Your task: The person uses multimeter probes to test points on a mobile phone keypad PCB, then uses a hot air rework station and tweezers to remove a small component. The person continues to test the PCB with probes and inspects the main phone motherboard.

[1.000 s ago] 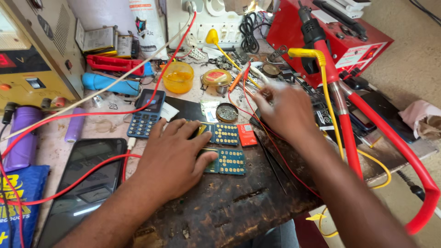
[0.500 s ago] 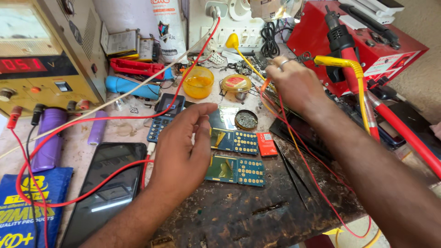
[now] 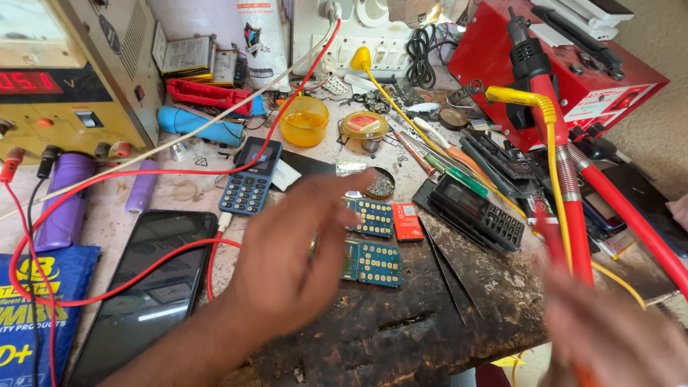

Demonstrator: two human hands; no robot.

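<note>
My left hand (image 3: 294, 251) hovers blurred over the dark bench, fingers spread and holding nothing. Its fingertips lie over the left edge of two blue-green keypad circuit boards (image 3: 374, 262); the upper board (image 3: 371, 217) sits next to a small red card (image 3: 407, 221). A small round tin (image 3: 380, 185) stands just behind the boards. My right hand (image 3: 609, 337) is a blur at the bottom right, below the red hose (image 3: 573, 215); its grip cannot be made out. Thin black tweezers (image 3: 444, 271) lie right of the boards.
A black keypad phone (image 3: 476, 211), blue keypad phone (image 3: 251, 179) and dark smartphone (image 3: 150, 287) lie about. Power supply (image 3: 72, 86) with red leads (image 3: 129, 179) at left, red rework station (image 3: 573, 64) at back right. Yellow cup (image 3: 304, 120), screwdrivers (image 3: 444, 165), purple cells (image 3: 68, 201).
My right hand has pulled back from the tools at the rear to the near right edge. My left hand has lifted off the boards and swung right.
</note>
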